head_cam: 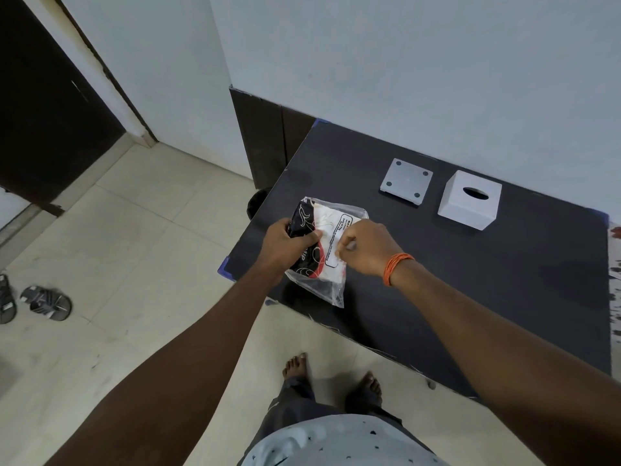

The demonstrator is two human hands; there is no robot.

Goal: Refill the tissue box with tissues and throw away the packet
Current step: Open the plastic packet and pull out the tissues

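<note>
1. Nearest the camera, both forearms reach out over the front edge of the dark table [470, 280], and the two hands meet on the packet of tissues [327, 230], which is held just above the table's near left corner.
2. Left hand [285, 242] is clenched around the packet's dark printed end, thumb on top and fingers wrapped beneath; it serves as the anchor.
3. Right hand [366, 247], with an orange thread band [398, 267] at the wrist, has its fingers pinched together on the packet's upper face near the white label; whether they hold only the film or also the tissues below cannot be told.
4. My reading is that the step in hand is opening the packet, and nothing has yet gone into the box.
5. To do it well, pinch only the loose clear film, pull away from the anchoring hand, and tear along the seam so the stack stays square.
6. Keep the left grip firm but not crushing, or the tissues will crease and feed poorly.
7. White tissue box [468, 200] stands well apart at the back of the table, slot upward, with its base plate [406, 181] lying off just beside it.
8. Refilling will likely go through the open bottom, so the tissues should come out as one block.
9. A dark bin-like shape [257, 203] sits beyond the table's left edge; I cannot tell for sure what it is.
</note>
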